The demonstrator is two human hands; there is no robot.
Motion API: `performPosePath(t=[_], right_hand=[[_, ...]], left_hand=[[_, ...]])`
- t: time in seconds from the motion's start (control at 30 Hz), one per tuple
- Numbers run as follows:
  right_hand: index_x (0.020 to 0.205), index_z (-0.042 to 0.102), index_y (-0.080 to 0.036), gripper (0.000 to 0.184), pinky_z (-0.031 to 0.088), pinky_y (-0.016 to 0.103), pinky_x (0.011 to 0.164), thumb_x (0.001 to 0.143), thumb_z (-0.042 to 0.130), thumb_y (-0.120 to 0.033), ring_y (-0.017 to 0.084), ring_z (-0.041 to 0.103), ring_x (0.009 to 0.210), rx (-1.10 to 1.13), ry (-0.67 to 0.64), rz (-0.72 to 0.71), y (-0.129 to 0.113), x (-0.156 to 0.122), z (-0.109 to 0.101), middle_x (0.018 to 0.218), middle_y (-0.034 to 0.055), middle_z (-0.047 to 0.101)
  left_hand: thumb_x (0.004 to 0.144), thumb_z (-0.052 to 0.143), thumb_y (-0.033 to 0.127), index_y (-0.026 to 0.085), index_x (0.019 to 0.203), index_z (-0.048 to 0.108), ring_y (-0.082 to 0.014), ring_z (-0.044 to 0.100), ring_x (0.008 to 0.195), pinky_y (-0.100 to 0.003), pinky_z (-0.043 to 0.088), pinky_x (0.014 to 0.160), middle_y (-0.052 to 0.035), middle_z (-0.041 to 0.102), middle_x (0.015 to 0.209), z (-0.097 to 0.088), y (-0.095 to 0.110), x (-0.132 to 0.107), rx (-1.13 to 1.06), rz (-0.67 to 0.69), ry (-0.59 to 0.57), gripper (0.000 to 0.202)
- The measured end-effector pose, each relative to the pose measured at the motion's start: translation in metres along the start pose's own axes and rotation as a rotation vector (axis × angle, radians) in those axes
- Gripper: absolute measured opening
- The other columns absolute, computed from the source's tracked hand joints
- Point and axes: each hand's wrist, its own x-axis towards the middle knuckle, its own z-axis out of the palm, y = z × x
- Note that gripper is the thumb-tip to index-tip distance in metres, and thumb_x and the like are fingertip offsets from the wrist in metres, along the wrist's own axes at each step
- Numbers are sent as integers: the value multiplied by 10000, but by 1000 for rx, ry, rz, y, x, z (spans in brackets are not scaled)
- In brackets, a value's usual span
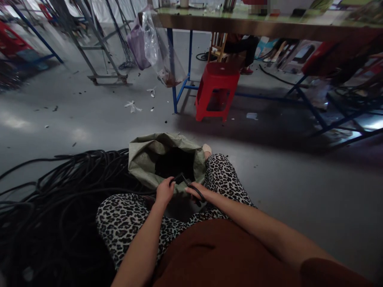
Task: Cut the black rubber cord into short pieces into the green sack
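Over the near rim of an open woven sack [138, 159], my two hands are close together. The fingers of my left hand [165, 190] are closed on a small black piece [178, 179], whose exact kind I cannot make out. My right hand [196, 189] grips a pair of scissors [198, 194] with black handles, the blades pointing at that piece. Inside the sack lies a dark mass [175, 161], too dark to tell apart. At the left, a large heap of black rubber-like tubing or cable [86, 171] reaches the sack's side.
A red plastic stool [218, 89] stands beyond the sack, by a long workbench [239, 27] on blue legs. Plastic bags [154, 44] hang from the bench's corner. A wheeled metal frame [104, 77] is at the back left. Scraps [132, 106] litter the floor. Another person [243, 48] sits behind the bench.
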Motion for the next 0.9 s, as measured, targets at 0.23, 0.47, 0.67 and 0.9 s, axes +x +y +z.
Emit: performPosePath(t=[0.23, 0.47, 0.67, 0.9], right_hand=[[945, 518, -136, 201, 410, 185, 375, 923, 517, -336, 118, 524, 373, -26, -36, -39, 1, 2, 0, 481, -48, 531], [926, 529, -135, 191, 396, 181, 370, 925, 500, -324, 123, 524, 387, -49, -45, -33, -4, -2, -1, 465, -48, 521], [1012, 532, -120, 248, 390, 173, 392, 934, 484, -350, 119, 528, 374, 21, -55, 10, 0, 0, 2, 456, -43, 527], [986, 501, -122, 223, 374, 158, 364, 954, 457, -338, 99, 488, 328, 46, -36, 34, 11, 9, 7, 442, -58, 485]], left_hand=[[865, 512, 228, 167, 1157, 620, -201, 617, 1059, -339, 458, 967, -90, 671, 1146, 3, 2, -3, 22, 44, -26, 317], [868, 505, 227, 174, 1162, 619, -204, 617, 1056, -341, 462, 957, -87, 673, 1141, 5, 2, -5, 30, 53, -72, 320], [862, 511, 215, 170, 1169, 622, -190, 607, 1068, -321, 440, 973, -83, 669, 1155, 6, 0, -6, 22, 63, -144, 330], [855, 505, 210, 185, 1174, 625, -181, 598, 1085, -304, 428, 976, -71, 664, 1177, 6, 1, -11, -7, 47, -169, 342]])
